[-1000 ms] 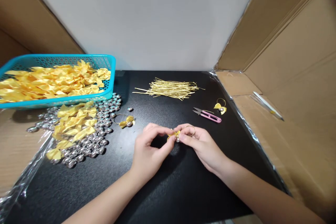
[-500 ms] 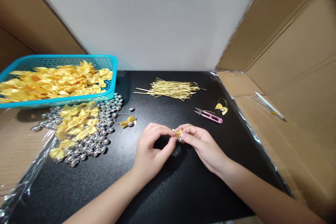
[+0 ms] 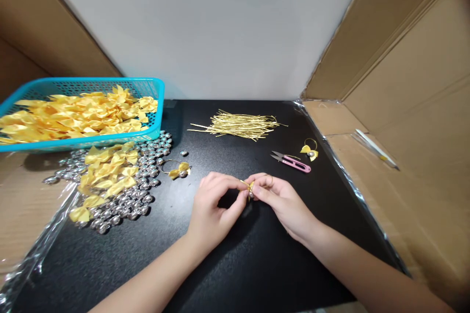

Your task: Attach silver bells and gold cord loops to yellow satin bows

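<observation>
My left hand [image 3: 213, 210] and my right hand [image 3: 281, 203] meet over the middle of the black table [image 3: 235, 264]. Both pinch one small ornament [image 3: 250, 188]: a yellow ribbon bow with a silver bead and a thin gold wire loop. The fingertips hide most of it. A finished bow with a ring [image 3: 178, 168] lies to the left of my hands. Another finished one [image 3: 309, 149] lies at the right, beside the pink thread snips [image 3: 292, 160].
A teal basket [image 3: 156, 107] full of yellow bows stands at the back left. In front of it lie loose yellow bows [image 3: 108, 171] on a heap of silver beads [image 3: 147, 156]. A bundle of gold wires [image 3: 238, 124] lies at the back. Cardboard walls [image 3: 411, 107] close the sides.
My fingers have shifted slightly on the ornament, which now shows less bow and more wire. The hands stay in the same spot.
</observation>
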Motion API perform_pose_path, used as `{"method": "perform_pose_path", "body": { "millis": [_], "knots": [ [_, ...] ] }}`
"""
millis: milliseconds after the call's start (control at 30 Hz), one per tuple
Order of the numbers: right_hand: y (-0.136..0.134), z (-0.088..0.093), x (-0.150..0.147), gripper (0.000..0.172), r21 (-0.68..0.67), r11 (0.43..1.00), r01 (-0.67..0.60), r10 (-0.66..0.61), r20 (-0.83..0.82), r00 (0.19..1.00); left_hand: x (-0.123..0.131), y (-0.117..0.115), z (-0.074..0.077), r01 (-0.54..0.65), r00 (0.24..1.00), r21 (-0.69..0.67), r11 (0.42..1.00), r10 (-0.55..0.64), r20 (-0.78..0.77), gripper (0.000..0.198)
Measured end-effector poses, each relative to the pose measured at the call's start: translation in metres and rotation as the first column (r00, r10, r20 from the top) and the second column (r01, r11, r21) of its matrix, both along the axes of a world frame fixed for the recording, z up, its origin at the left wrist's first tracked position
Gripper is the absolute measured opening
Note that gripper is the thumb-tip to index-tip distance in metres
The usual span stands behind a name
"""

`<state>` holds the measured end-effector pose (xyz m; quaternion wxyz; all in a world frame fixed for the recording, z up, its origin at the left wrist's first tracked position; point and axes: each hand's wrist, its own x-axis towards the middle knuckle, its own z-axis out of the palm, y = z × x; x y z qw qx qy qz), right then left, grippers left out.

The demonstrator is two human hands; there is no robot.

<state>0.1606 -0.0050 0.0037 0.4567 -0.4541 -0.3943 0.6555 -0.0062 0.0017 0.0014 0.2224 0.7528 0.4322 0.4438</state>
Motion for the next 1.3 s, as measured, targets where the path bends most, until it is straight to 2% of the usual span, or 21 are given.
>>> {"method": "perform_pose_path", "body": {
  "millis": [67, 133, 233, 333, 400, 500, 600, 667, 967, 1100, 1300],
  "knots": [
    [0.0006, 0.0003, 0.0003, 0.026, 0.021, 1.0, -0.008, 0.008, 0.007, 1.0, 0.0002, 0.0007, -0.0015, -0.012, 0.998, -0.101, 0.995, 0.017, 0.053, 0.005],
    [0.0009, 0.0008, 0.0011, 0.023, 0.048, 0.999, -0.021, 0.021, 0.014, 1.0, 0.0007, 0.0019, -0.003, -0.008, 0.988, -0.27, 0.963, 0.049, 0.144, 0.005],
    [0.0004, 0.0017, 0.0031, 0.02, 0.106, 0.994, -0.031, 0.021, 0.094, 0.995, 0.0018, 0.0042, -0.0033, 0.079, 0.94, -0.527, 0.846, 0.112, 0.322, 0.008],
    [-0.0014, 0.0035, 0.0054, 0.013, 0.202, 0.978, -0.042, -0.01, 0.247, 0.969, 0.0025, 0.0054, -0.0005, 0.195, 0.891, -0.635, 0.748, 0.136, 0.434, 0.009],
    [-0.0029, 0.0053, 0.0063, 0.006, 0.303, 0.951, -0.062, -0.057, 0.369, 0.928, 0.0023, 0.0054, 0.002, 0.236, 0.885, -0.644, 0.728, 0.112, 0.451, 0.009],
    [-0.0047, 0.0076, 0.0065, 0.005, 0.487, 0.866, -0.116, -0.172, 0.506, 0.845, 0.0013, 0.0049, 0.0043, 0.223, 0.911, -0.589, 0.777, 0.049, 0.409, 0.011],
    [-0.0058, 0.0082, 0.0058, 0.009, 0.621, 0.768, -0.155, -0.259, 0.524, 0.811, 0.0004, 0.0039, 0.0043, 0.142, 0.955, -0.505, 0.851, 0.016, 0.296, 0.012],
    [-0.0063, 0.008, 0.0054, 0.011, 0.659, 0.733, -0.17, -0.287, 0.525, 0.801, 0.0004, 0.003, 0.0038, 0.1, 0.973, -0.455, 0.885, 0.009, 0.23, 0.012],
    [-0.0071, 0.0071, 0.0051, 0.011, 0.69, 0.695, -0.202, -0.3, 0.533, 0.791, 0.0008, 0.0013, 0.0054, 0.056, 0.995, -0.196, 0.979, -0.039, 0.088, 0.009],
    [-0.0079, 0.0052, 0.0047, 0.01, 0.692, 0.689, -0.215, -0.294, 0.539, 0.789, 0.001, 0.002, 0.0045, 0.045, 0.996, -0.174, 0.984, -0.029, 0.088, 0.015],
    [-0.0086, 0.0022, 0.0042, 0.008, 0.673, 0.693, -0.259, -0.356, 0.631, 0.689, 0.003, 0.0003, 0.0023, 0.036, 0.992, -0.151, 0.988, -0.017, 0.125, 0.012]
  ]
}}
